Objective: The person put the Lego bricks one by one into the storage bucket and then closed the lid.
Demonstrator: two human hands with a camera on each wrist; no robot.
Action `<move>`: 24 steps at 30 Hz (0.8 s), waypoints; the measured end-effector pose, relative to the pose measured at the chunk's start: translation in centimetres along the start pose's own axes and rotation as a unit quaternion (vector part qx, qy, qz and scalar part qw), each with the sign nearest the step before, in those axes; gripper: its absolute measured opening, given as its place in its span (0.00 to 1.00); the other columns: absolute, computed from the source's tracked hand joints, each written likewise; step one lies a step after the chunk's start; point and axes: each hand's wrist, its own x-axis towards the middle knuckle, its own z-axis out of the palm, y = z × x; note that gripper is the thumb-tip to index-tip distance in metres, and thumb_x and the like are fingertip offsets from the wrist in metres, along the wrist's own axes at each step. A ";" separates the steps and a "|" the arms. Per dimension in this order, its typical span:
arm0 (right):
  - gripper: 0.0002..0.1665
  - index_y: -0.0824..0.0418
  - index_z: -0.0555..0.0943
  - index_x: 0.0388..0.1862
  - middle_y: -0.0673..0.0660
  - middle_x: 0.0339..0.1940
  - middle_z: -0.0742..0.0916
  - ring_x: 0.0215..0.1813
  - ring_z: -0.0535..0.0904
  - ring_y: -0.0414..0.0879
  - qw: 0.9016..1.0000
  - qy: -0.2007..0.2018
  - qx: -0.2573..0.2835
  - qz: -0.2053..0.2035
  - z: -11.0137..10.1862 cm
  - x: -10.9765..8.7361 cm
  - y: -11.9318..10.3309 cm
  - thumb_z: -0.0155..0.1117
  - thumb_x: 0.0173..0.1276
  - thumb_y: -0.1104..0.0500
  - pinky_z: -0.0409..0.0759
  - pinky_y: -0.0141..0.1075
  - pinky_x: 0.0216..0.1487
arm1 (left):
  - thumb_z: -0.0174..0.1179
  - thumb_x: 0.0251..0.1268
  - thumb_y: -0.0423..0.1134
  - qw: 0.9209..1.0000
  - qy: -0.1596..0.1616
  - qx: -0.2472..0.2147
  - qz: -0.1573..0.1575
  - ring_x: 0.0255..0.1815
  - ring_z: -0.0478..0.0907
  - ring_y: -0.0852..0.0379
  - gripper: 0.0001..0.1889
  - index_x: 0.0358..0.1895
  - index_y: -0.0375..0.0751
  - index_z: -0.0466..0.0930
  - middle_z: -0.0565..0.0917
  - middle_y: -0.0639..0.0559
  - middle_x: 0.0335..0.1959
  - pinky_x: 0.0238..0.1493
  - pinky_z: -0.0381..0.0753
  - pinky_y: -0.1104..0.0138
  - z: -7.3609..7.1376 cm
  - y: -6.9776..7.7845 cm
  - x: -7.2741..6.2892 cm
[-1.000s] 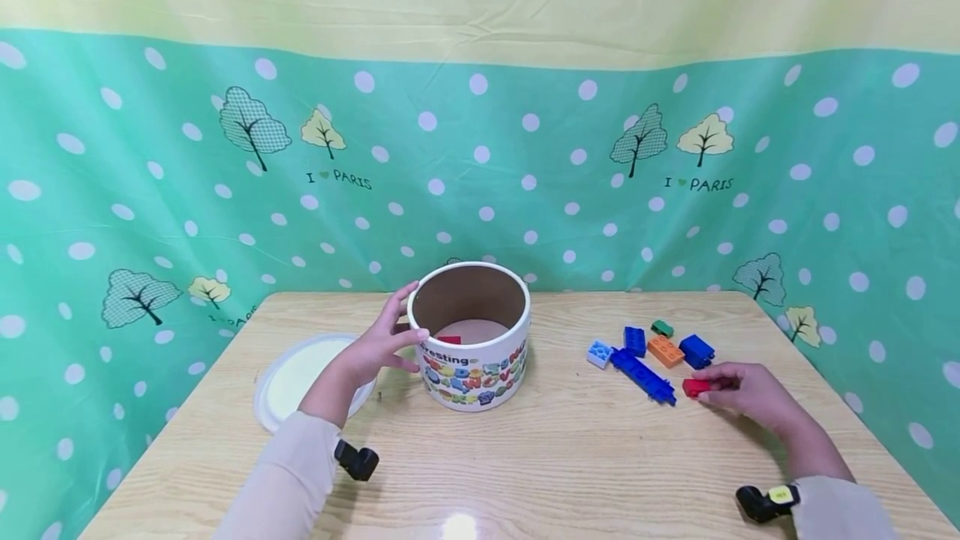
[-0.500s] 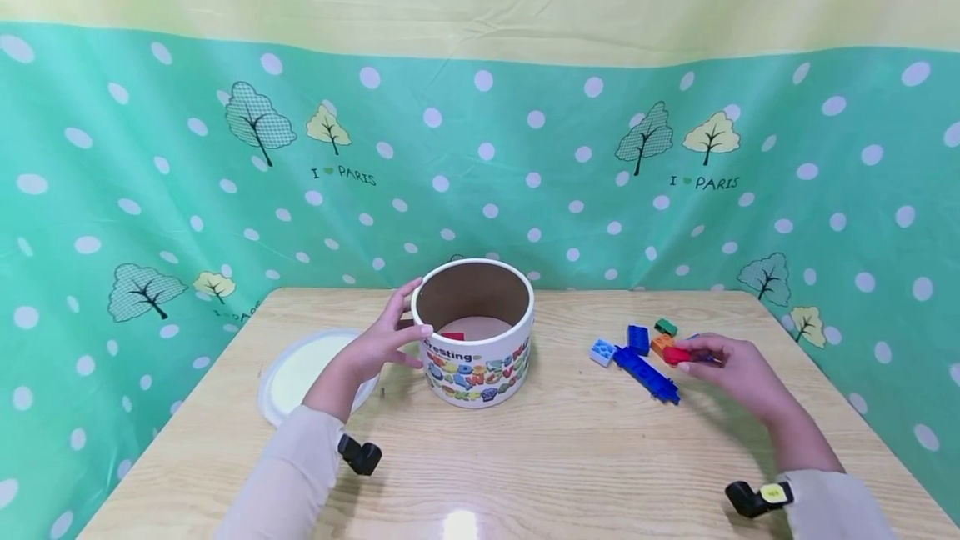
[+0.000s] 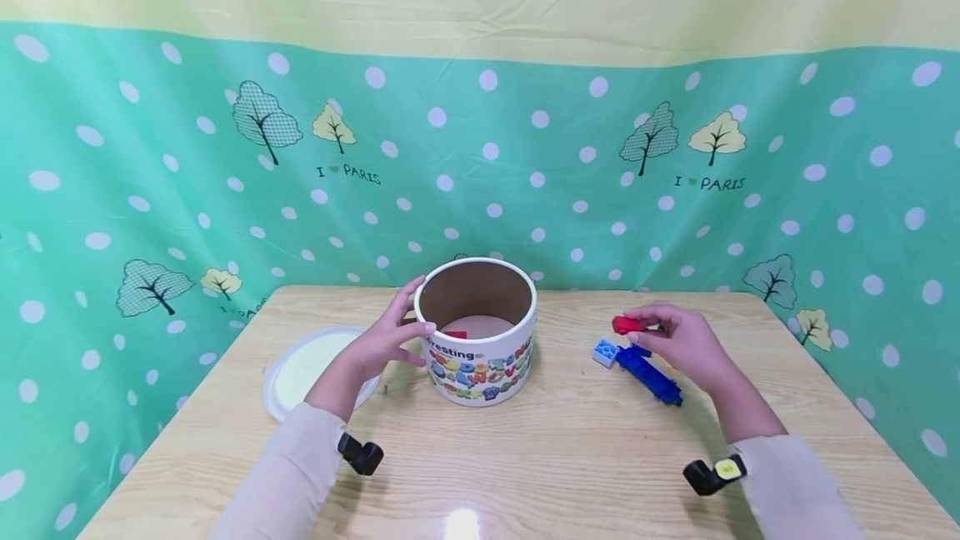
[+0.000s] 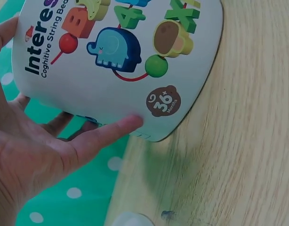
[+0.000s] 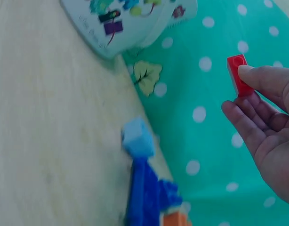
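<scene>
A white round tub (image 3: 480,369) with colourful printed letters stands upright and open-topped on the table. My left hand (image 3: 381,347) lies against its left side, the fingers spread and fairly straight; in the left wrist view one finger (image 4: 109,134) touches the printed wall. Inside the tub, part of a red piece (image 3: 454,334) shows. My right hand (image 3: 686,344) pinches a red toy brick (image 3: 627,324) between thumb and fingers above the table, right of the tub. In the right wrist view the red toy brick (image 5: 239,75) has its stud showing.
Below the right hand lie a light blue brick (image 3: 604,352) and a long dark blue piece (image 3: 649,375). An orange brick (image 5: 175,219) shows in the right wrist view. A white lid (image 3: 315,369) lies left of the tub. A patterned cloth (image 3: 480,148) hangs behind.
My right hand has lifted the red brick off the table and carried it left, toward the tub, over the other bricks. My left hand has stayed at the tub.
</scene>
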 end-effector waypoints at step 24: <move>0.19 0.53 0.84 0.53 0.54 0.47 0.85 0.51 0.79 0.51 0.999 -0.023 0.010 -0.031 2.5 5.7 -7.7 0.72 0.63 0.54 0.81 0.40 0.46 | 0.69 0.60 0.43 0.999 -0.001 0.037 0.007 0.76 0.45 0.34 0.50 0.79 0.59 0.44 0.44 0.46 0.79 0.47 0.81 0.45 -0.5 0.2 0.9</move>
